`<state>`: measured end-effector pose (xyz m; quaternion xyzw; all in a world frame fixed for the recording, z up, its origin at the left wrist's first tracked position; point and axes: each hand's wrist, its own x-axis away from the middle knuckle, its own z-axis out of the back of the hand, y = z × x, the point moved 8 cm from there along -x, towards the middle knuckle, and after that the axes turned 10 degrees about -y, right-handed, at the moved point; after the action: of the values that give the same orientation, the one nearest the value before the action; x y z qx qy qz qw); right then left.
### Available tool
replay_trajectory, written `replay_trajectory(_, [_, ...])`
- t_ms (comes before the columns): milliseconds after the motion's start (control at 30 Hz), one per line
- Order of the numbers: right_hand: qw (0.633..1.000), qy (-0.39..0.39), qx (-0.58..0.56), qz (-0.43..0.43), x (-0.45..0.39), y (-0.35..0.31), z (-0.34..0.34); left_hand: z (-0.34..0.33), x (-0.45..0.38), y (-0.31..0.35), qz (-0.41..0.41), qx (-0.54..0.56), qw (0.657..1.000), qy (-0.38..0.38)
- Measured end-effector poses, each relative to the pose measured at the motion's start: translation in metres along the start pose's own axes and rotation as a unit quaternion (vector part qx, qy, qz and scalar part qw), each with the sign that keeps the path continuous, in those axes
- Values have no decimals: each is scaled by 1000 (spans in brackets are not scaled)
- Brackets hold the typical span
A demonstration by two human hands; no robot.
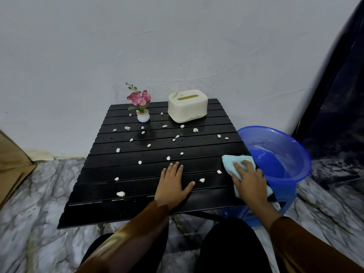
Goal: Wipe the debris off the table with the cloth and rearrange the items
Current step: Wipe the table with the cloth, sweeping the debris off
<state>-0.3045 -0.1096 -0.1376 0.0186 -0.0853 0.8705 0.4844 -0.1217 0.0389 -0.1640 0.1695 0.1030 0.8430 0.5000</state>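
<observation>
A low black slatted table stands in front of me, scattered with several small white crumbs of debris. My right hand presses flat on a light blue cloth at the table's right edge. My left hand rests palm down on the slats near the front centre, fingers spread, holding nothing. At the back of the table stand a small white pot with a pink artificial orchid and, to its right, a cream tissue box.
A blue plastic basin sits on the floor right beside the table's right edge, partly under my right hand. A dark curtain hangs at the far right. A brown cardboard panel leans at the left. A wall runs directly behind the table.
</observation>
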Motion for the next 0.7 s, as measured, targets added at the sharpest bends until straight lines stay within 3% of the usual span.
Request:
replay_trajectory(133, [994, 37, -104, -5, 0, 0, 11, 16, 11, -5, -11, 30, 999, 11])
replay_trajectory(200, [990, 37, -128, 53, 9, -59, 9, 41, 56, -56, 23, 65, 996, 65])
replay_trajectory(267, [985, 59, -161, 31, 7, -59, 24, 50, 57, -58, 2, 72, 994, 81])
replay_trajectory(367, [977, 75, -171, 107, 17, -122, 30, 72, 95, -102, 29, 79, 988, 133])
replay_trajectory(500, [967, 72, -190, 155, 24, -167, 39, 86, 103, -123, 48, 70, 984, 159])
replay_trajectory(700, [951, 21, -178, 252, 56, -253, 28, 88, 134, -183, 147, 72, 971, 176])
